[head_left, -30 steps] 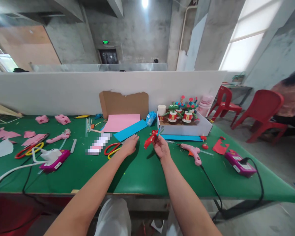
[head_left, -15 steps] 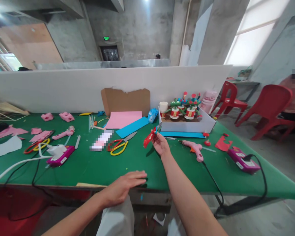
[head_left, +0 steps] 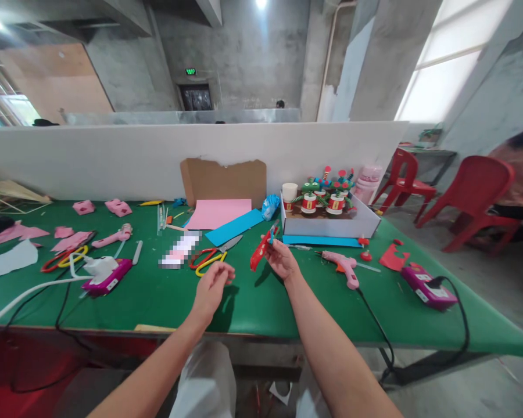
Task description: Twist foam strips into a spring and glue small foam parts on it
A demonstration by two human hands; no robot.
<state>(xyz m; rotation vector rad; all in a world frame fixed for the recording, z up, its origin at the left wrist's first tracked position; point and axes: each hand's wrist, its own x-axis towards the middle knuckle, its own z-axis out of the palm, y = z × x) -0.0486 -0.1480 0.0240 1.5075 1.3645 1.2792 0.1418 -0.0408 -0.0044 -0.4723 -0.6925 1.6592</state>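
My right hand (head_left: 282,259) pinches a small red and blue craft piece (head_left: 260,251) above the green table; its red part hangs down to the left. My left hand (head_left: 213,285) hovers just below the yellow-handled scissors (head_left: 224,248), fingers bent and slightly apart, holding nothing. Behind the scissors lie a blue strip (head_left: 235,226) and a pink sheet (head_left: 220,213). To the right of my right hand rests a pink glue gun (head_left: 347,268).
A white box (head_left: 331,227) holds red and green figures at the back right. Purple power strips (head_left: 427,288) with cables lie at both sides. A brown cardboard piece (head_left: 225,180) leans on the white divider (head_left: 113,159). A person sits far right.
My left hand has risen from the table's front edge toward the scissors, its fingers now bent. My right hand has shifted slightly left and down with the red and blue piece.
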